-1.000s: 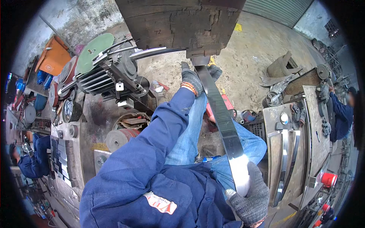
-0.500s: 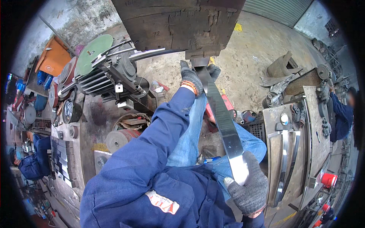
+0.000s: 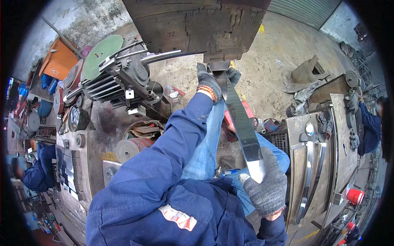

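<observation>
A long, flat, polished metal bar (image 3: 242, 123) slants from beneath the dark board toward my lap. Its near end shines brightly, while its upper face is dark and mirror-like. My left hand (image 3: 208, 82), in a grey knit glove, is closed around the far end, with fingertips showing on the bar's right side. My right hand (image 3: 267, 184), gloved the same way, grips the near end with its fingers along the edge. The scarred dark board (image 3: 193, 28) hangs over the far end, hiding what the bar meets there.
To the left stands a motor (image 3: 111, 84) with a green disc (image 3: 101, 55). Grinding wheels (image 3: 131, 151) lie beside my left arm. Two curved metal strips (image 3: 308, 176) rest on a bench at right, near a red bucket (image 3: 355, 196). Other people (image 3: 371, 127) are at both sides.
The bar's near end has shifted slightly away from me, and my right hand has moved up with it, its fingers now straighter along the edge. My left hand keeps its hold.
</observation>
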A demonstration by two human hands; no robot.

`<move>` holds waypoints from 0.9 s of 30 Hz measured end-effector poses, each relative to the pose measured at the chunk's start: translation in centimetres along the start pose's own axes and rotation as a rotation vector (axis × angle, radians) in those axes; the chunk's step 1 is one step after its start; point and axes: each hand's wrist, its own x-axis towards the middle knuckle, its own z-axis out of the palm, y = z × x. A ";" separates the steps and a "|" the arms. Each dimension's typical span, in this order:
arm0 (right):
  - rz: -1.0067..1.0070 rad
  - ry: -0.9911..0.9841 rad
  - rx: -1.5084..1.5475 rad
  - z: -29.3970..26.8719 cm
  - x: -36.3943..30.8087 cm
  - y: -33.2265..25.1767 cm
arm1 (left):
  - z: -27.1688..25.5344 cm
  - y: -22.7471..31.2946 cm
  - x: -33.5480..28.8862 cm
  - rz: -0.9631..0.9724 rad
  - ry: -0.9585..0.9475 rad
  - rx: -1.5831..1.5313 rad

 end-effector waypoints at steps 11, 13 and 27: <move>-0.070 0.027 -0.006 1.9 3.0 0.6 | 1.0 0.0 -0.1 -0.090 0.107 -0.019; -0.064 0.024 0.015 2.1 3.6 0.6 | 0.9 0.0 0.0 -0.070 0.108 -0.015; -0.059 0.011 0.006 4.6 6.8 2.3 | -0.3 0.4 0.4 -0.073 0.045 -0.023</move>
